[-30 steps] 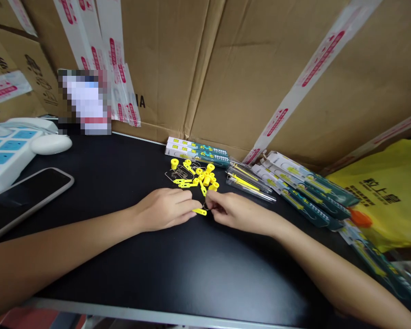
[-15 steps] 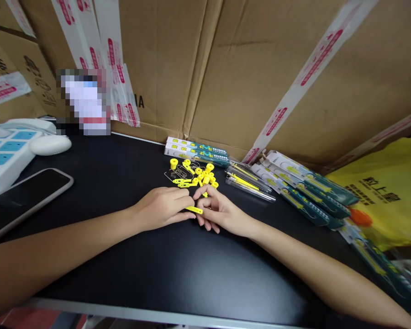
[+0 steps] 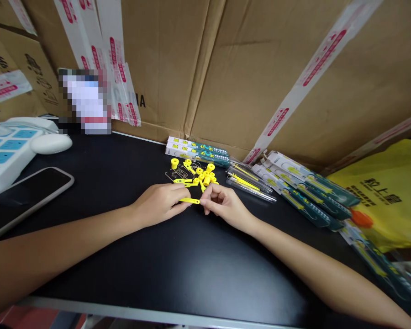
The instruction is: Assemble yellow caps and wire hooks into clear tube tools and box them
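My left hand (image 3: 159, 203) is closed on a thin yellow plastic strip (image 3: 189, 200), which points right and has a small hole near its free end. Close to that end, the thumb and fingertips of my right hand (image 3: 224, 203) are pinched together. Whatever they hold is too small or hidden to make out. Just beyond both hands lies a loose pile of yellow plastic parts: round caps (image 3: 207, 179), flat clip-like pieces (image 3: 186, 182) and several thin metal hooks and springs (image 3: 181, 171).
Boxed packs (image 3: 197, 151) lie at the back, with clear tubes (image 3: 248, 180) beside them. More packs (image 3: 304, 192) and a yellow bag (image 3: 380, 192) are on the right. A phone (image 3: 30, 196) and a white power strip (image 3: 10, 151) sit left. Cardboard boxes (image 3: 260, 68) wall the back.
My right hand's fingers have gone from spread around the strip's end to a pinch beside it. The strip and my left hand have moved slightly left and away from me.
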`<control>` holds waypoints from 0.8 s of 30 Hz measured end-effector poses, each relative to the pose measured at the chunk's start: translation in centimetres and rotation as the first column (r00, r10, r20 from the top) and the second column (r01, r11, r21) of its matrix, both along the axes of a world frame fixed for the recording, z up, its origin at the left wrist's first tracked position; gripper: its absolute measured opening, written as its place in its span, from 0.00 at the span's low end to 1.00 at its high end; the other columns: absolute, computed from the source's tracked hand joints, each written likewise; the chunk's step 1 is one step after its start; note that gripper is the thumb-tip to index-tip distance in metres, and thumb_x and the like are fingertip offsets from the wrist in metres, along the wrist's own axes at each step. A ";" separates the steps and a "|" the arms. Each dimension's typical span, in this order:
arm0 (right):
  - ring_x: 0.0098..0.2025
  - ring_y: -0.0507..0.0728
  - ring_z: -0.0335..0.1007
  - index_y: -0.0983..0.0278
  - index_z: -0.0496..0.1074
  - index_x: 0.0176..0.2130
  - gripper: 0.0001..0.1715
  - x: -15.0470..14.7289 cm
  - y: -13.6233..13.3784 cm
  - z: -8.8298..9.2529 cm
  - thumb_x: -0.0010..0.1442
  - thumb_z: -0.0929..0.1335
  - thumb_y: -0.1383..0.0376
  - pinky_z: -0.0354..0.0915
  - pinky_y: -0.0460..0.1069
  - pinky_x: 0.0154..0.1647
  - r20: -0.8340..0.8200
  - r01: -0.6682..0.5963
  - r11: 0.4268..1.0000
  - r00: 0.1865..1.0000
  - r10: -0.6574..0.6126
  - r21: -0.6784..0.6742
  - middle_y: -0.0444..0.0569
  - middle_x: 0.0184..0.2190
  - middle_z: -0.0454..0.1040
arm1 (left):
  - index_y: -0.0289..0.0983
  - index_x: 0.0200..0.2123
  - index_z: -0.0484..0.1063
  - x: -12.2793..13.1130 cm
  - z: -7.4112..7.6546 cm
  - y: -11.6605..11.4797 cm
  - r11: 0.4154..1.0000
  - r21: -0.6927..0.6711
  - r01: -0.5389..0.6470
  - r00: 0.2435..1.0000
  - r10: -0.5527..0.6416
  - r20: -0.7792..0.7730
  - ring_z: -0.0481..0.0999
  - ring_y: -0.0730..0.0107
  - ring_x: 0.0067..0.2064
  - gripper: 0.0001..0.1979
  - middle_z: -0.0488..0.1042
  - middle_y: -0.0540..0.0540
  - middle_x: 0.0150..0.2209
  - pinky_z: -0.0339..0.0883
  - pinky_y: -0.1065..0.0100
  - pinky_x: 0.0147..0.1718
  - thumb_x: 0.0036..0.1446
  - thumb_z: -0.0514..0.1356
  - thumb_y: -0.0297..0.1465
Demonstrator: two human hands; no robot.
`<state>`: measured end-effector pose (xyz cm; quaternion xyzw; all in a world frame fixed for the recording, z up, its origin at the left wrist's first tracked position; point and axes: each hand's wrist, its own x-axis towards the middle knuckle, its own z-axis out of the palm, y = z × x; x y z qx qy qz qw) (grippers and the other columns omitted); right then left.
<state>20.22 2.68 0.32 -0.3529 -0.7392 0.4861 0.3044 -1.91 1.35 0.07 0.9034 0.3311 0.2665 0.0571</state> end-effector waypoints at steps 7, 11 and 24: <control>0.24 0.49 0.62 0.62 0.65 0.33 0.08 0.4 -0.2 -0.9 0.64 0.65 0.62 0.57 0.45 0.27 0.273 -0.103 0.927 0.962 0.001 0.359 0.41 0.24 0.68 | 0.36 0.32 0.70 0.1 0.5 -0.2 0.991 -0.123 -0.048 0.999 0.049 -0.001 0.73 0.72 0.31 0.11 0.74 0.51 0.30 0.59 0.72 0.30 0.64 0.53 0.35; 0.24 0.49 0.62 0.62 0.64 0.34 0.06 0.4 -0.2 -1.0 0.64 0.64 0.64 0.59 0.45 0.26 0.243 -0.082 0.927 0.970 -0.010 0.366 0.41 0.24 0.67 | 0.37 0.37 0.71 0.2 0.7 -0.5 0.982 -0.166 -0.088 0.994 0.075 -0.079 0.75 0.68 0.37 0.14 0.76 0.49 0.36 0.61 0.70 0.35 0.67 0.48 0.35; 0.23 0.49 0.62 0.64 0.67 0.29 0.09 0.1 -0.2 -1.1 0.60 0.69 0.63 0.59 0.44 0.23 0.110 0.040 0.950 0.991 -0.078 0.309 0.42 0.23 0.69 | 0.37 0.35 0.71 0.3 1.4 -0.6 0.759 -0.650 -0.037 0.980 0.154 0.125 0.69 0.76 0.20 0.14 0.70 0.54 0.22 0.61 0.74 0.22 0.63 0.52 0.39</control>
